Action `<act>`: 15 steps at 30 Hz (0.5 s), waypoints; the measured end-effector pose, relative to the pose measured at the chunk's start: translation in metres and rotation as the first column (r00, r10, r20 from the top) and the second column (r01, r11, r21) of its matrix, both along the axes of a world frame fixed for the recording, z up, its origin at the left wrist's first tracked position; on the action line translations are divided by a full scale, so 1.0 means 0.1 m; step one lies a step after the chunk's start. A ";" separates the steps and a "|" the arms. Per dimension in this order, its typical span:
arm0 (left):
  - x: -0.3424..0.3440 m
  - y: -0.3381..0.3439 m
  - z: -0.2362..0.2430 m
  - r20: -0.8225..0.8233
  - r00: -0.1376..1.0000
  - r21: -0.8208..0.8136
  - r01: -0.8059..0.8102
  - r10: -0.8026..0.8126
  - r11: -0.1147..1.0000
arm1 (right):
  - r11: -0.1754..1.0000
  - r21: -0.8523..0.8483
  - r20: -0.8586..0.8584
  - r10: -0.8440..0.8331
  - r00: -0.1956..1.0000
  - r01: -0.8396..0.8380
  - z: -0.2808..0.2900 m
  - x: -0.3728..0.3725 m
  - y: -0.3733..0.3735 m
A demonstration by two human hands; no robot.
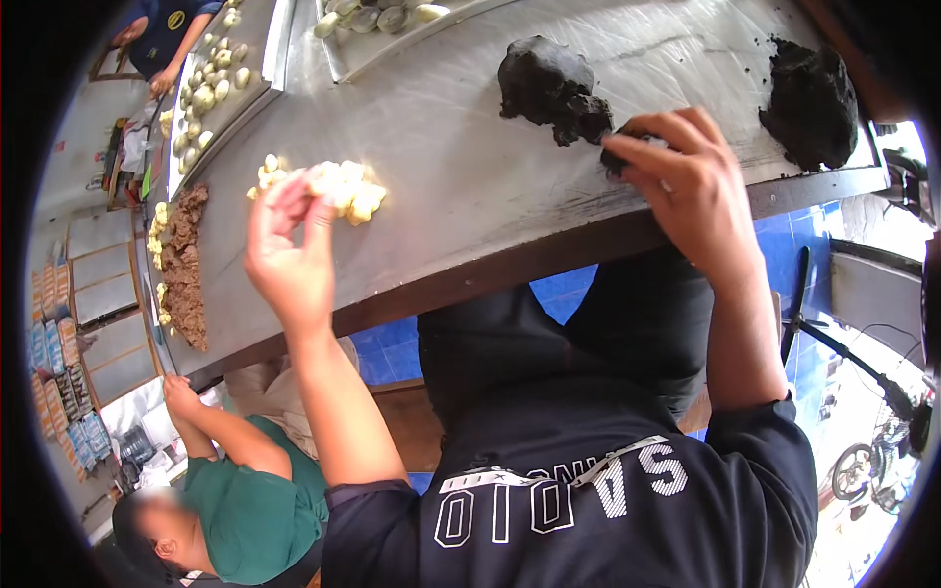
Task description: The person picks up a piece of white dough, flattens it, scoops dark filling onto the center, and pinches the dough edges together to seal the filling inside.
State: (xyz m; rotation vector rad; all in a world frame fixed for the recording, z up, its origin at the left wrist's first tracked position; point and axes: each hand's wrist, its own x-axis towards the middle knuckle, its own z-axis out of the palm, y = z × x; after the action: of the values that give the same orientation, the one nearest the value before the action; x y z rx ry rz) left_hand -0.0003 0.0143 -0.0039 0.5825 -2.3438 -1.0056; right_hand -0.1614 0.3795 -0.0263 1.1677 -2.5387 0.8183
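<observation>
On metal table (441, 147), black lump (544, 78); blue floor (789, 245) below.

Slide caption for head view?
Left hand at pale yellow lumps, right hand at rough black clump, over shiny grey metal table.

A bright workroom with blue tiles around us

We see a long, pale metal table (441, 211) with a dark front edge, and below it a blue tiled floor (779, 240) and a brown wooden surface (407, 421), partly hidden; to our left are a pale wall (78, 137), framed grey panels (103, 260) and stacked packages (54, 333), while to our right a black stand (848, 351) and a motorcycle (882, 456) show against glaring white light
</observation>
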 end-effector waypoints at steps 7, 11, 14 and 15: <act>-0.06 0.75 -0.30 0.123 0.881 -0.472 0.457 -0.457 0.754 | 0.995 -0.087 0.194 -0.021 0.981 0.039 0.05 0.17 -0.06; 0.01 0.73 -0.38 0.087 0.914 -0.244 0.406 -0.397 0.881 | 0.999 -0.045 0.072 -0.023 0.997 0.026 0.03 0.18 -0.12; 0.08 0.73 -0.37 0.148 0.898 -0.383 0.439 -0.415 0.813 | 0.995 -0.096 -0.003 -0.012 1.000 0.011 -0.04 0.06 -0.13; 0.06 0.82 -0.24 0.249 0.898 -0.512 0.440 -0.362 0.738 | 0.996 -0.081 -0.024 0.036 0.999 -0.037 -0.08 0.03 -0.11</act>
State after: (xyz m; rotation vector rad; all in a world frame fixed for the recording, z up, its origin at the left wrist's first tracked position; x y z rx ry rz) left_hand 0.0054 0.0958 -0.0281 -0.1065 -2.7788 -0.3852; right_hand -0.1580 0.3684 -0.0345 1.1941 -2.4483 0.9031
